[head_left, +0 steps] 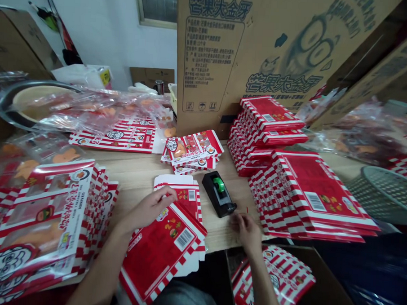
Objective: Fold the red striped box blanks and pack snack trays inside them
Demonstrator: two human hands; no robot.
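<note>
Carton flat [166, 243], red with white-striped edges, lies printed side up on the wooden surface [138, 172] under the left hand [150, 209], and overhangs the near edge. It sits on top of at least one more flat of the same kind. A barcode label and small fruit pictures show on its face; the print is too small to read.

Left hand: forearm enters from below, palm down, fingers loosely spread and pressing the flat's upper flap, not closed round anything.

Right hand [246, 230]: palm down, fingers drawn narrow together just in front of the tape dispenser [218, 193]. Cannot tell whether they pinch tape.

The dispenser is black with a green roll and stands between the two hands, slightly beyond them.

Beyond the right hand: a broad stack of flats [309, 197], with a taller stack [267, 126] behind it. Behind those stands a large cardboard box [262, 51] printed "芒果大金牙" with a cartoon face.

Beyond the dispenser: small filled packs [193, 150]. Left of the left hand: windowed packs [42, 217] showing orange contents. Beyond them are clear bags [91, 107].

Below the right wrist: an open box [322, 288] holding striped cartons. Far right: a green mesh basket [387, 196].
</note>
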